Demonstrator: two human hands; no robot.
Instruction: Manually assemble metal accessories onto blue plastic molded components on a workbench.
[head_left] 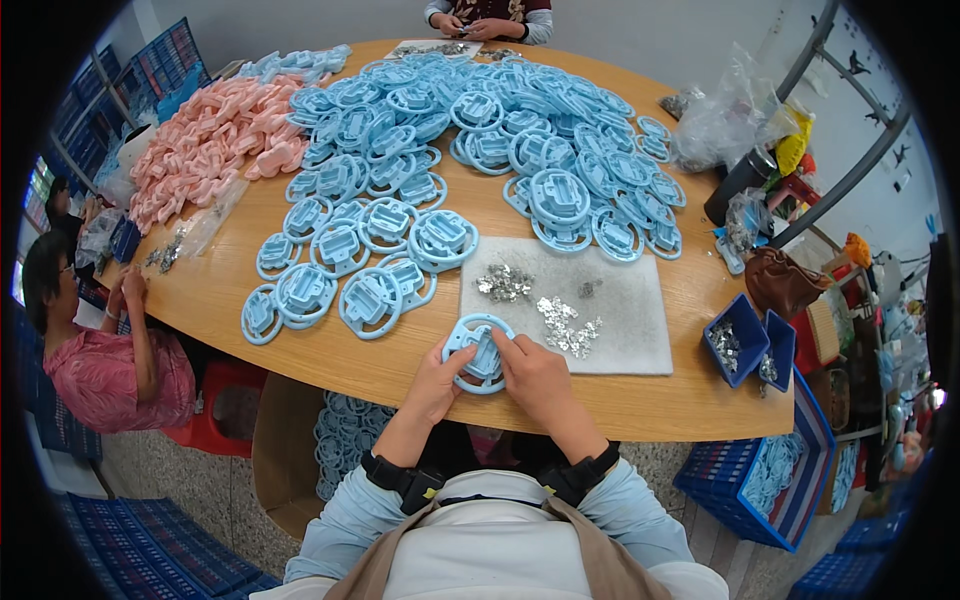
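Note:
A light blue plastic toy steering wheel, round with a boxy centre, is held near the table's front edge. My left hand grips its left side, the thumb lying over the face. From the right, my right hand presses its fingers onto the upper face; whether a small piece is under them I cannot tell. Just beyond lies a pale grey mat. On it are a heap of shiny metal pieces, a darker heap of metal pieces and a small grey cluster.
Many more blue wheels cover the wooden table, beside a pink pile of parts. Blue bins holding metal pieces stand at the right edge, above a blue crate. Co-workers sit at the left and far side.

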